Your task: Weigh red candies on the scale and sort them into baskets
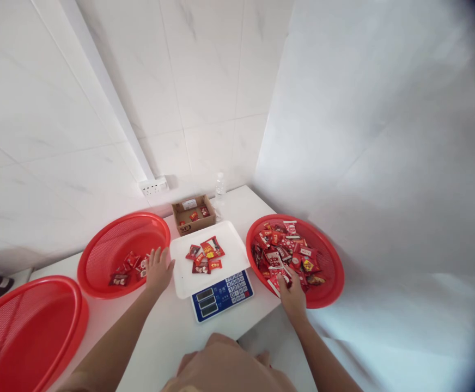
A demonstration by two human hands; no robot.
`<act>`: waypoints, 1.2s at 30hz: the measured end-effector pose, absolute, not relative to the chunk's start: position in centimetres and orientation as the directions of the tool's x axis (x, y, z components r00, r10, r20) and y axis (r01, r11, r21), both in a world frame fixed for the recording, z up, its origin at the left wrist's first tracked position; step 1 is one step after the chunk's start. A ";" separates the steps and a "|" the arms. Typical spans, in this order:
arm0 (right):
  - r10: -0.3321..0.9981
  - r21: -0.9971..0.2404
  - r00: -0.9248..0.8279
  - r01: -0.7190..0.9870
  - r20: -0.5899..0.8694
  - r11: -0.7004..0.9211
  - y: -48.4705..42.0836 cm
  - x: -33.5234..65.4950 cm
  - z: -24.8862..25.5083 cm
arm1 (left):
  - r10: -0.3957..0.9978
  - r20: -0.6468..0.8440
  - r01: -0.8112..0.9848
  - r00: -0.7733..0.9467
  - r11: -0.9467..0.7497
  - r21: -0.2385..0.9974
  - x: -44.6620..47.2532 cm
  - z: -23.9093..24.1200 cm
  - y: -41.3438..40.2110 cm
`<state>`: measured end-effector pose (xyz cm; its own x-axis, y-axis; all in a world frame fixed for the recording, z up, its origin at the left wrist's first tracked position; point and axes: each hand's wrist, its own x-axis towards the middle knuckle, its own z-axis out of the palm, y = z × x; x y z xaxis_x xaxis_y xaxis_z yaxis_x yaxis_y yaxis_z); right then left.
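Observation:
My left hand (158,270) lies flat with fingers spread on the rim of a red mesh basket (102,245) that holds a few red snack packets (128,269). My right hand (291,294) reaches into the right red basket (331,267), its fingers closed on a red and white packet (280,279) among several others. Between the baskets stands a white scale (221,294) with a blue keypad; on its tray (229,239) lie several red packets (205,255).
A third red basket (25,326) sits at the lower left. A small cardboard box (192,215) with a few packets and a clear bottle (220,188) stand at the back by the tiled wall. A wall socket (153,187) is above. White sheeting hangs to the right.

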<state>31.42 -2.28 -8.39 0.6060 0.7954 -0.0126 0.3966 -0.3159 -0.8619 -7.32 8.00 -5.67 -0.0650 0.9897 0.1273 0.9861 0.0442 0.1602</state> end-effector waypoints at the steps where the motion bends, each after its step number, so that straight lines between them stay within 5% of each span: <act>1: 0.796 -0.863 0.606 0.397 -0.009 -0.312 -2.3 31.4 -8.4 | 0.990 0.110 0.988 -0.085 0.070 0.139 -8.0 -5.6 7.8; 12: 0.801 -0.858 0.599 0.401 -0.020 -0.321 -2.4 31.4 -8.2 | 0.993 0.098 0.996 -0.063 0.057 0.070 -10.0 -5.4 6.3; 16: 0.793 -0.850 0.610 0.410 -0.013 -0.330 -2.5 31.3 -8.1 | 0.968 0.142 0.962 0.206 -0.227 0.152 -5.6 -5.9 6.4; 20: 0.801 -0.839 0.599 0.440 0.009 -0.320 -2.6 31.3 -8.2 | 0.920 -0.012 0.899 0.391 -0.380 0.217 -0.4 -6.2 6.9; 27: 0.794 -0.816 0.607 0.438 -0.042 -0.378 -2.4 31.2 -7.9 | 0.888 -0.079 0.884 0.452 -0.435 0.169 2.3 -6.5 8.7; 36: 0.788 -0.814 0.613 0.429 -0.057 -0.392 -2.3 31.0 -7.4 | 0.914 -0.115 0.889 0.389 -0.340 0.306 2.3 -5.4 10.9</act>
